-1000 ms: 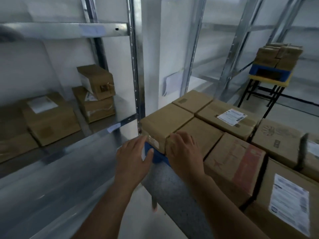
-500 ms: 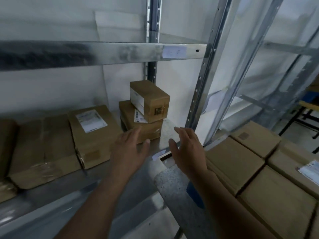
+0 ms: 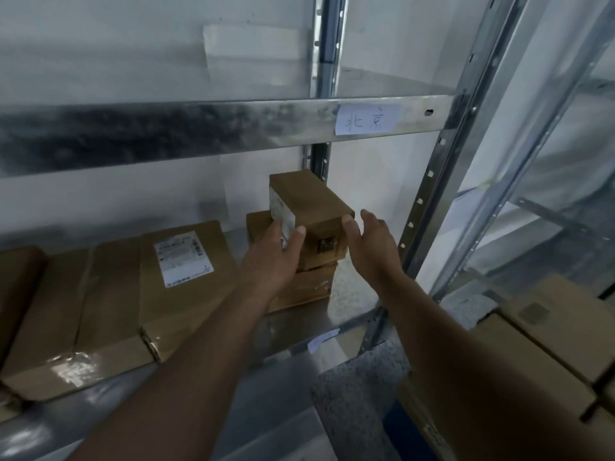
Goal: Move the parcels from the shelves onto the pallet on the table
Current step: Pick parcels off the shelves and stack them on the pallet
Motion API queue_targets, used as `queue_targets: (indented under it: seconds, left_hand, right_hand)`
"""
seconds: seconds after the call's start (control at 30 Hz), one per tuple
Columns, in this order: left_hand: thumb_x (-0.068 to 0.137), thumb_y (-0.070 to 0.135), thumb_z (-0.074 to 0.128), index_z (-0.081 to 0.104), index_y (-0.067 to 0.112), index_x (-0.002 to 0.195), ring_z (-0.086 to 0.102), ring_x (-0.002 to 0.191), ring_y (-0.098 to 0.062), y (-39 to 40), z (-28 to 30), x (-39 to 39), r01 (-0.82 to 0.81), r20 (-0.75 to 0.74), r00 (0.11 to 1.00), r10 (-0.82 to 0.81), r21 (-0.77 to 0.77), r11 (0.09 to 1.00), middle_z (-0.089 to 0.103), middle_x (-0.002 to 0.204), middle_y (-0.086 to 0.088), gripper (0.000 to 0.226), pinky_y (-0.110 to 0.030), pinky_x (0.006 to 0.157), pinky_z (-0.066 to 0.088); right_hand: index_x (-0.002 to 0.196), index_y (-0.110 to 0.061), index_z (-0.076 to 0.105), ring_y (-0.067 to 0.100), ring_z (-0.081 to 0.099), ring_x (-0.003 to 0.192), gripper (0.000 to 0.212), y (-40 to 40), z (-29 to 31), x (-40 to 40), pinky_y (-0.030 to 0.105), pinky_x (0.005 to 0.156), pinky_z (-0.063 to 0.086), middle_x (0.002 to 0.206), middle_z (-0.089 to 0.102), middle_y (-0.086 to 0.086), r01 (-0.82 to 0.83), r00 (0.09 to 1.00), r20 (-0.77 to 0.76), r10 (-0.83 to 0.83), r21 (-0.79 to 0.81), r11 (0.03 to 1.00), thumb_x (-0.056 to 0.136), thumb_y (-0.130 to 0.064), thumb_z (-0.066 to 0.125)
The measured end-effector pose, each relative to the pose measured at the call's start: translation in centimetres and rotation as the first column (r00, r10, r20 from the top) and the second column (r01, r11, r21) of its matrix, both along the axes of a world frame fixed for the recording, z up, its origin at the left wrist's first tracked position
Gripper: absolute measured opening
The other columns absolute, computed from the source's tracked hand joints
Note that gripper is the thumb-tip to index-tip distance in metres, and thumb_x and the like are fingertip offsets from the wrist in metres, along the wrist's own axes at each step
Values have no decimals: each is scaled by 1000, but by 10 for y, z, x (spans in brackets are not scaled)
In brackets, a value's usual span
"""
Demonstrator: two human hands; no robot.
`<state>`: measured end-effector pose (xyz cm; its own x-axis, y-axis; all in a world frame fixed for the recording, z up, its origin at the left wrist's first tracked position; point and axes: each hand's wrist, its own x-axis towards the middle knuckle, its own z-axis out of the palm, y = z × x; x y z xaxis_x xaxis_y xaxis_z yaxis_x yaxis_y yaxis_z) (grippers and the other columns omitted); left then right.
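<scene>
Left hand (image 3: 271,257) fingers spread, touching left face of top small parcel (image 3: 309,211); right hand (image 3: 371,251) open, thumb at its right edge, not clamped. That parcel sits on second small parcel (image 3: 306,287), on shelf (image 3: 299,324). Two large flat parcels (image 3: 179,277) left. Parcels (image 3: 549,331) on table (image 3: 352,394) right.

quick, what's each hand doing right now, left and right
Left hand: open, fingers against the left side of the top small parcel; not gripping it yet.
Right hand: open, thumb at the parcel's right edge; contact cannot be told.
</scene>
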<state>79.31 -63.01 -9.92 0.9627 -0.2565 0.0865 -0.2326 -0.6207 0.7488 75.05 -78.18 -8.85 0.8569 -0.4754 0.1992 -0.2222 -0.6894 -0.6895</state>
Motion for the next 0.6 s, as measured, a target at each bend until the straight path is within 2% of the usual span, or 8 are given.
queue_targets:
  seconds: [0.1,0.2,0.3,0.47,0.53,0.6]
  left_hand:
    - [90,68,19,25,27,147,44,127,-29,-17,0,16,-23,-83,996,20,-34,999,43,145,-6,71,-45,105,36]
    - [92,66,18,25,24,148,42,129,-30,-27,-3,19,-45,-172,985,30,-84,995,41,145,-8,71,-42,105,33]
    - [94,62,18,35,24,143,47,122,-31,-30,-5,18,-53,-204,979,19,-166,985,47,138,-11,65,-45,104,37]
    - [94,55,29,39,24,141,48,121,-28,-20,-6,6,-45,-243,969,-35,-317,947,49,137,-9,57,-48,102,40]
    - [94,53,32,40,25,138,51,118,-27,-12,-8,-6,-12,-230,970,-77,-361,932,51,134,-7,52,-48,101,41]
    - [88,61,35,37,33,139,51,118,-25,-1,-14,-18,5,-234,967,-101,-377,926,51,135,-2,59,-48,102,40]
  right_hand:
    - [138,-10,37,26,46,125,49,-2,3,16,28,87,33,136,48,11,-61,998,-3,62,91,994,102,-42,26]
    - [125,-10,43,17,58,95,43,-1,0,31,24,70,39,107,55,2,-89,996,26,85,193,977,102,-41,24]
    - [120,-11,44,6,53,73,37,1,-3,34,19,55,37,89,52,-6,-74,997,37,68,208,975,102,-39,27]
    - [114,-17,37,6,50,68,15,8,4,10,19,52,37,84,49,-7,-93,995,55,81,273,958,101,-24,36]
    - [117,-18,38,7,51,71,17,16,5,-6,18,56,40,88,51,-7,-121,991,87,100,274,954,101,-22,37]
    - [122,-17,40,8,54,75,22,25,2,-24,21,61,45,98,56,-2,-127,989,115,98,284,950,100,-21,39]
